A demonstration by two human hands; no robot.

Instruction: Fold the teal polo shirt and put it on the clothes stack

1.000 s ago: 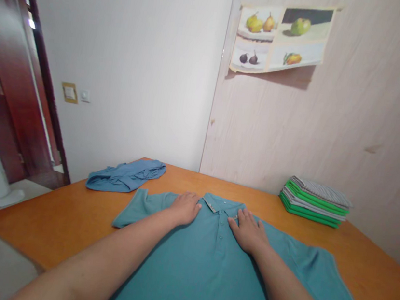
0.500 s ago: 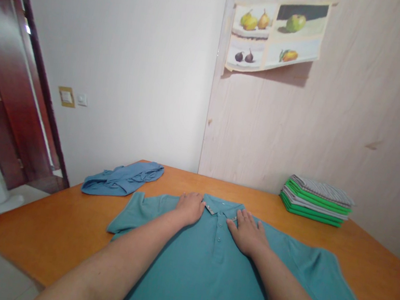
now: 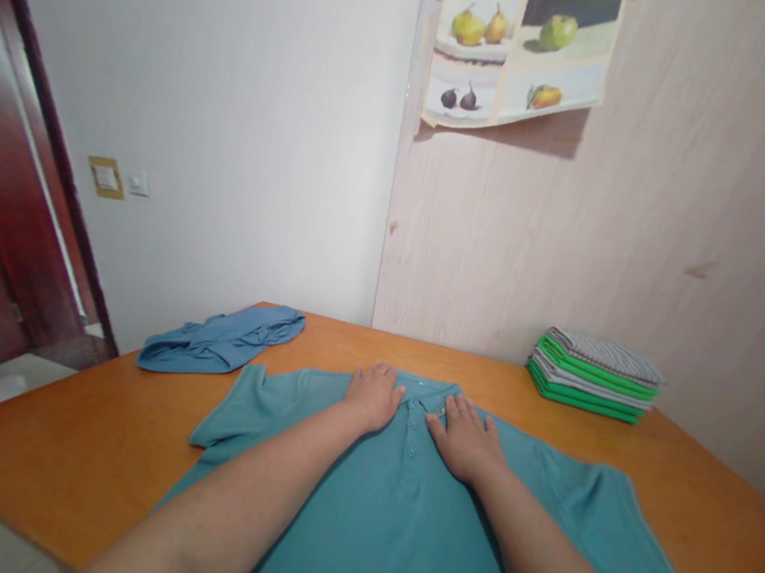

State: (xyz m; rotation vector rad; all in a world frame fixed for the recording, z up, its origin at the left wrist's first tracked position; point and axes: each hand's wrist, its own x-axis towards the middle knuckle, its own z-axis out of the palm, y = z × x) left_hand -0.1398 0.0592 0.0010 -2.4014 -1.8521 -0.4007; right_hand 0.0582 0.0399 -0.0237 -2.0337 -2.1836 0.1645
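On the table, the shirt lies spread, front up. The left hand and right hand rest flat at the collar, fingers extended, gripping nothing; uneven palm pressure could crease it.

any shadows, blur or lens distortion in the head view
Head view: the poster casts a shadow below itself; head view: the door leans, likely wide-lens distortion; head view: the top right corner darkens, and the shirt looks slightly soft.
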